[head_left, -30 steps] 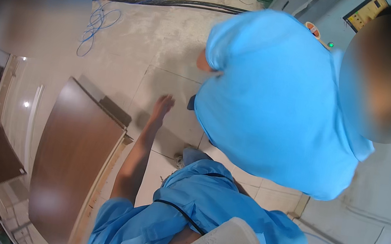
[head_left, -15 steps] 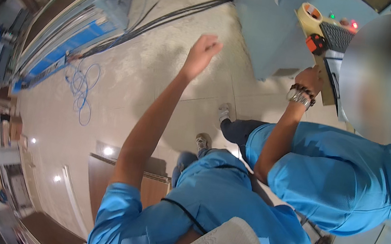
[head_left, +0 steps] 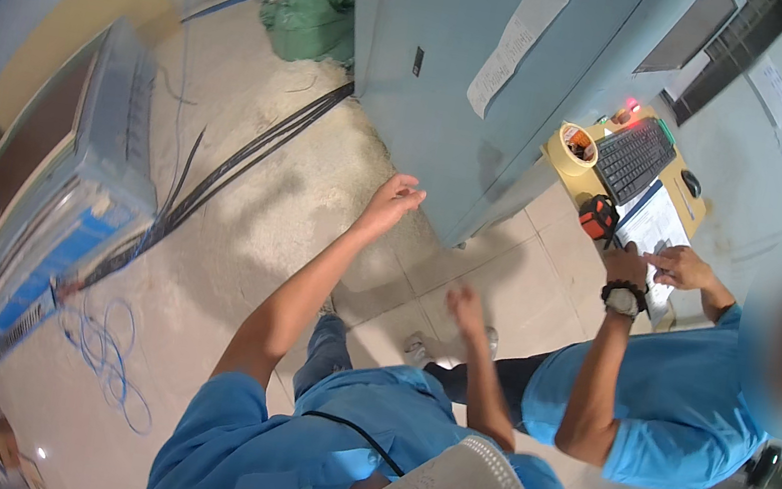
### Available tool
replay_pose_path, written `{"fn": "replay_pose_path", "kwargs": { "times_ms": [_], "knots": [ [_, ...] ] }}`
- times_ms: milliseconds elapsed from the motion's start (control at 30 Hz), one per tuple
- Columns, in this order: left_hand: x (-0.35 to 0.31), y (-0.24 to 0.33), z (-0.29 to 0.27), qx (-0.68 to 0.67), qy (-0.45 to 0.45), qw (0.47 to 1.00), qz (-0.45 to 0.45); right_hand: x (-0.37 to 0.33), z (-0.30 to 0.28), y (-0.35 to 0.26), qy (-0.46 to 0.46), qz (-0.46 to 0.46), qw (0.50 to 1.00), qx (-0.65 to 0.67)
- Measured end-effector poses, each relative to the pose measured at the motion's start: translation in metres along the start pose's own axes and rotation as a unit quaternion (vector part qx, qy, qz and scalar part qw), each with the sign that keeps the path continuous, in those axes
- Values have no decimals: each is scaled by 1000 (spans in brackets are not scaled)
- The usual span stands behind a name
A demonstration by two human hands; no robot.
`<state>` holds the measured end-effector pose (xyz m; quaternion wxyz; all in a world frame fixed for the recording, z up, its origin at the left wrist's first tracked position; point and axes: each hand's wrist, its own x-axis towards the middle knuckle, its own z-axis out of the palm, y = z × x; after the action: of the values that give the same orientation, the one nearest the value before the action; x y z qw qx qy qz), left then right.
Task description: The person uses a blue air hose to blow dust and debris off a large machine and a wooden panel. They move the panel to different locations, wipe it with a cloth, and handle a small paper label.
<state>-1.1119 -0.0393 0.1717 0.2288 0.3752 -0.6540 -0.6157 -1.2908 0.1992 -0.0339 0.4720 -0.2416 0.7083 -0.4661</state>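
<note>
My left hand (head_left: 392, 206) is held out in mid-air above the floor, in front of a tall blue-grey cabinet (head_left: 428, 129). Its fingers are loosely bent and apart, with nothing in them. Lower and to the right, my right hand (head_left: 468, 310) hangs in the air near my body. Motion smears its fingers, and I see no object with it. To my right a co-worker in a blue shirt stands at a small yellowish desk (head_left: 696, 201). Both of the co-worker's hands are over a sheet of paper (head_left: 653, 233) on a clipboard.
The desk holds a black keyboard (head_left: 634, 160), a tape roll (head_left: 573, 150), a red-and-black tape measure (head_left: 598, 218) and a mouse (head_left: 690, 183). Black cables (head_left: 254, 148) cross the floor to the cabinet. Stacked panels (head_left: 65, 196), coiled blue cable (head_left: 107, 354) and green sacks (head_left: 311, 18) lie leftward.
The view has swung up and right, showing more of the cabinet and desk. My right hand has come into sight. The co-worker's second hand now shows at the paper.
</note>
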Motion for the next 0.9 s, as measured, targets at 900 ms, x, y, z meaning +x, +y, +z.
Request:
{"fn": "replay_pose_path", "kwargs": {
  "times_ms": [900],
  "knots": [
    [121, 26, -137, -232, -161, 959, 9, 169, 147, -469, -15, -241, 916, 321]
  ]
}}
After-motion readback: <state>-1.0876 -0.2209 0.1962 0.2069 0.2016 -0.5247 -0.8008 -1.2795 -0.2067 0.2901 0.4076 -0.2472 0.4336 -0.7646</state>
